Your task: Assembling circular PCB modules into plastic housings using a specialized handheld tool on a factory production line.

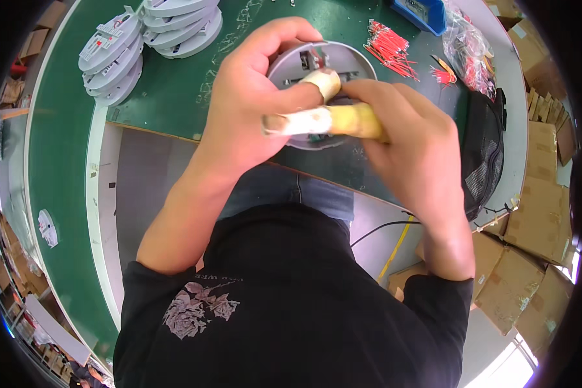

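My left hand grips a round, shallow grey plastic housing by its left side, above the near edge of the table. Small parts and red wires show inside it. Pale yellow tape wraps the left thumb, which reaches into the housing. My right hand closes around a thick yellow-and-white handle-like piece lying across the front of the housing. Its exact kind is unclear, and its left end looks brownish. The right fingertips reach the housing's inside, where the hands hide much of the contents.
Stacked round white housings stand at the far left of the green table. Red wire pieces, a blue bin and a clear plastic bag lie at the far right. A black mesh bag and cardboard boxes flank the right side.
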`<state>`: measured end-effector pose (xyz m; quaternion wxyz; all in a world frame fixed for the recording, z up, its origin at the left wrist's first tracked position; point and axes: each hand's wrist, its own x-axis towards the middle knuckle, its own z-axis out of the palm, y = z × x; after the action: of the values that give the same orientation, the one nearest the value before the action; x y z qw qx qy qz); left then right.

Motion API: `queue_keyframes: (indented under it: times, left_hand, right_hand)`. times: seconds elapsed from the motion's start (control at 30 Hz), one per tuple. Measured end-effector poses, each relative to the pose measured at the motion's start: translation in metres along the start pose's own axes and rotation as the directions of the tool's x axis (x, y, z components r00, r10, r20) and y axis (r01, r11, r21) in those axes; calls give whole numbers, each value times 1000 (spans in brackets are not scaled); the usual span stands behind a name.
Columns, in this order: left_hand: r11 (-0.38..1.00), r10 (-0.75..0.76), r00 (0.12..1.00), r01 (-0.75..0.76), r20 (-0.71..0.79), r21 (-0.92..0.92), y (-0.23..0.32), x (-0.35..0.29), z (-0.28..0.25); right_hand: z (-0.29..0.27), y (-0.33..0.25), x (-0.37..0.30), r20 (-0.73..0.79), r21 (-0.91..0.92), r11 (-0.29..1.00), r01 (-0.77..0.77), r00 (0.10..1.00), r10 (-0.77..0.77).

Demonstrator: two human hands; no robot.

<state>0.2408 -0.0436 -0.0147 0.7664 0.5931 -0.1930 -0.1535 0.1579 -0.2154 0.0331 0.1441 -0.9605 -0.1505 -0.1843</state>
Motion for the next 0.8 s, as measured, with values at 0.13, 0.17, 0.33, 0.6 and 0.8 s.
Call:
queue_keyframes:
  times: [0.13,0.17,0.33,0.6,0.8]
  left_hand:
    - [983,-53,997,41,-63,-182,-6,10,-7]
    - [983,-77,996,67,-53,-170,-7,13,-8]
    - [992,-21,999,16,-43,-128,-19,19,-25]
    - [578,515,837,-499,186,645,-29,17,-37]
    - [284,367,805,-574,466,768,-73,-7,-51]
  right_hand:
    - [6,-16,10,58,-119,990,-80,994,88]
    - [6,-17,13,80,-139,985,-100,990,112]
    - [5,-3,26,117,-118,982,-149,980,162]
    - [31,63,80,-349,901,417,122,776,525]
    - [121,99,151,-246,829,-315,462,808,536]
